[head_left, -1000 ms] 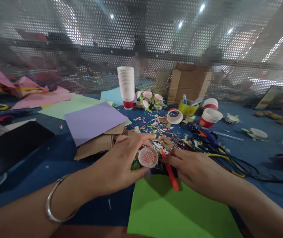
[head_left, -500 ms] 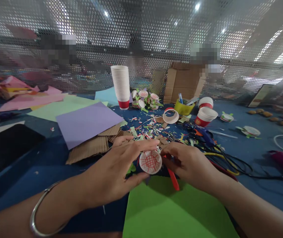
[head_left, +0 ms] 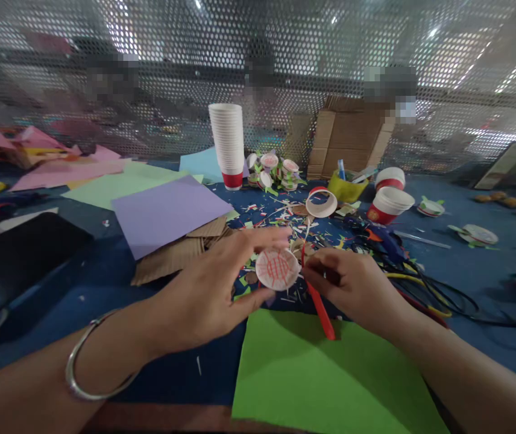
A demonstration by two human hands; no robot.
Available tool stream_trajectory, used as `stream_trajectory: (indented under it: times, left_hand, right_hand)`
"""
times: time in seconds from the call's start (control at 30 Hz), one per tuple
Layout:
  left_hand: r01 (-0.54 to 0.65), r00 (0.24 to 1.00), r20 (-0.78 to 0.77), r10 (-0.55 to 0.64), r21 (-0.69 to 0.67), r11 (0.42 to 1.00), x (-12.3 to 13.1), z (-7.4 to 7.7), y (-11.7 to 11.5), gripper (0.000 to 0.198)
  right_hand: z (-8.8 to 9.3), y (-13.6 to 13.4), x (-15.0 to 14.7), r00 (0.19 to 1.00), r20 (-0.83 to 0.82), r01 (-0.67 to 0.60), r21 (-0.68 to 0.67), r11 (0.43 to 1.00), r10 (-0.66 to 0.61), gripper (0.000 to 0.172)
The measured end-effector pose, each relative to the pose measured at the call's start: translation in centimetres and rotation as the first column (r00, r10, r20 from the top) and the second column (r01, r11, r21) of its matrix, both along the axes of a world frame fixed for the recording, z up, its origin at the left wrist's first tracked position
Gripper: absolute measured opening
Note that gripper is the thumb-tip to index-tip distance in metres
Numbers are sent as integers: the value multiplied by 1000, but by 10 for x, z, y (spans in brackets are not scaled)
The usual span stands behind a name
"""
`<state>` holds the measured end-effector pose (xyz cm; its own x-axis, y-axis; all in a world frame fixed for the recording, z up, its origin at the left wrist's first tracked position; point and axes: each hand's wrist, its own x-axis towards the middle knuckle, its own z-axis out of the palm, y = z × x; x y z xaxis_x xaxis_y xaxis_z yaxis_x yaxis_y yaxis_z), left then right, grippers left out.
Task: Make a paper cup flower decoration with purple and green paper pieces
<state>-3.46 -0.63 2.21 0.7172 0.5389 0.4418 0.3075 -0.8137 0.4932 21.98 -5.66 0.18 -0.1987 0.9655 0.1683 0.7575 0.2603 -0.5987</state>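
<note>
My left hand [head_left: 222,277] curves around a small round paper cup bottom [head_left: 278,269] with a red grid drawn on it, gripping it between thumb and fingers. On the right, my right hand [head_left: 348,277] is closed in a pinch beside the cup bottom's rim. A slim red pen-like stick [head_left: 320,308] slants past those fingertips, its thick end over the green sheet [head_left: 330,374]. Whether the right fingers hold the stick, the rim or something small is hidden.
Paper scraps litter the blue tabletop [head_left: 167,361]. A tall cup stack [head_left: 227,144], finished-looking turtle shapes [head_left: 269,163], a yellow holder [head_left: 347,188] and more cups [head_left: 389,202] stand behind. Purple paper [head_left: 167,211] and cardboard [head_left: 172,259] lie left; cables [head_left: 448,295] lie right.
The view has shifted, so the tabletop sits higher and farther right. The cup bottom has risen away from the green sheet and tilted, showing its patterned face differently.
</note>
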Motion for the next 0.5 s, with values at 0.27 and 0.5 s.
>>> stream_trajectory:
  times: [0.27,0.5]
  left_hand:
    - [-64,996,75,56,106,992,2,-3,5,68]
    - [17,1000,9,-17,52,999,8,-8,-4,58]
  right_hand:
    - [6,-5,-6,964,-258,36,-86,996,-57,36]
    - [6,-8,-12,890,-454,-53,-185,981,-37,27]
